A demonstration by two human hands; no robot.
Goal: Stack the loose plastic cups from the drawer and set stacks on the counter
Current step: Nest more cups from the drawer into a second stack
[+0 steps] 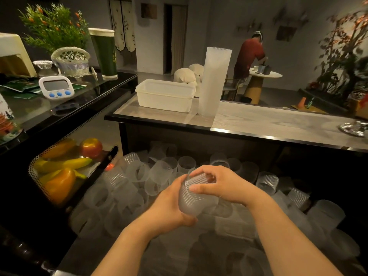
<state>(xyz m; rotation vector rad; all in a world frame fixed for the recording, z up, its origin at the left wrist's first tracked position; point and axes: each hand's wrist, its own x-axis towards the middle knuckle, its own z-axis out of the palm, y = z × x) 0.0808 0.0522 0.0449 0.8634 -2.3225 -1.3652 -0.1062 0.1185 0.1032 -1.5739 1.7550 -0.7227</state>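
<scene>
Over the open drawer I hold a short stack of frosted ribbed plastic cups (192, 197). My left hand (169, 208) wraps its lower end from below, and my right hand (217, 185) grips its upper end from above. Several loose cups (137, 172) lie jumbled in the drawer (111, 242) under and around both hands. A tall stack of cups (214, 80) stands upright on the counter (268, 120) beyond the drawer.
Stacked white plastic tubs (165, 95) sit on the counter left of the tall stack. A perforated tray of peppers and fruit (63, 168) lies left of the drawer. A timer (56, 87) and green cup (104, 53) stand on the black left counter. A person (250, 54) works far back.
</scene>
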